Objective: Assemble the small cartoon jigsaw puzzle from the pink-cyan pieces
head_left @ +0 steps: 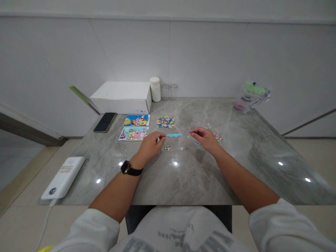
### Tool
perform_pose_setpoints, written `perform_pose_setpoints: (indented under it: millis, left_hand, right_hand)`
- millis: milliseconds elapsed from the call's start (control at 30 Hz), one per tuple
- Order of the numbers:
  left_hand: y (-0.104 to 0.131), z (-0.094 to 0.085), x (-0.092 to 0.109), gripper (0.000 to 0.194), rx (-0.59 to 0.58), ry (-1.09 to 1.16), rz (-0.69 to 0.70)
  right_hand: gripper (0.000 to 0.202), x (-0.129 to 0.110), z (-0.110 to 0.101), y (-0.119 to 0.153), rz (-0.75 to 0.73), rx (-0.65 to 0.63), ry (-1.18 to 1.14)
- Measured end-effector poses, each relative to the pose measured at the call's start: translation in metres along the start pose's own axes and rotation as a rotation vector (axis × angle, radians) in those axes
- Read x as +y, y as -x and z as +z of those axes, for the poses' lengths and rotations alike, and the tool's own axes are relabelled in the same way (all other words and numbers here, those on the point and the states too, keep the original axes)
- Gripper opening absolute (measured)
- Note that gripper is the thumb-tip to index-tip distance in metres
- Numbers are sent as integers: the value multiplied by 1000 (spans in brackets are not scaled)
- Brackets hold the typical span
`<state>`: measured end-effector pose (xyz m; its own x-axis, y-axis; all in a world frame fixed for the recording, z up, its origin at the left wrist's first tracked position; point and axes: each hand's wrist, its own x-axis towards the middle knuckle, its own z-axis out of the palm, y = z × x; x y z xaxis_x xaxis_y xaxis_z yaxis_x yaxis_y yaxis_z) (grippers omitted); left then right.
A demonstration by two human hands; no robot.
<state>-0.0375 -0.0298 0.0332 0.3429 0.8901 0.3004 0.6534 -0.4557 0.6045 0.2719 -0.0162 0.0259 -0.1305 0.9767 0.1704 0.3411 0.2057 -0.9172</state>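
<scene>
A short joined strip of blue jigsaw pieces [174, 135] lies flat on the grey table between my hands. My left hand [151, 144] is closed, thumb and forefinger meeting beside the strip's left end; anything between them is hidden. To the right of the strip, my right hand [206, 138] makes a pinch, with tiny pieces by its fingertips; what it grips is too small to name. Loose pink and blue pieces [218, 136] lie beyond and partly behind the right hand. Closer to me are another short joined strip [166, 148] and one single piece [181, 148].
Behind the strip lies a pile of blue and yellow pieces [166, 122]. Two cartoon picture cards [134, 133] are at left, near a phone [105, 122] and white box [120, 92]. A power bank [63, 177] sits front left, a plastic bag [252, 96] back right.
</scene>
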Motion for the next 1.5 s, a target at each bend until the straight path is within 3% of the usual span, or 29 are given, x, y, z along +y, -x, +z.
perform_pose_setpoints:
  millis: [67, 200, 367, 533, 667, 833, 1167, 1500]
  left_hand:
    - [0, 3, 4, 28, -9, 110, -17]
    - [1, 8, 13, 33, -34, 274, -68]
    - [3, 14, 15, 31, -144, 311, -92]
    - [2, 17, 16, 29, -170, 412, -168]
    - [1, 14, 17, 35, -109, 582, -301]
    - [0, 16, 16, 44, -70, 686, -396]
    - [1, 26, 19, 45, -106, 641, -332]
    - [3, 35, 16, 39, -129, 552, -303]
  right_hand:
    - [33, -11, 19, -3, -10, -80, -39]
    - [30, -18, 52, -3, -63, -116, -37]
    - [27, -11, 73, 4, -95, -136, -31]
    - [29, -6, 72, 12, -104, -62, -36]
    - [28, -6, 64, 16, -193, 33, 135]
    - [21, -5, 63, 19, -321, 42, 260]
    - [19, 0, 67, 22, -623, 9, 306]
    - [12, -4, 66, 21, -689, 28, 367]
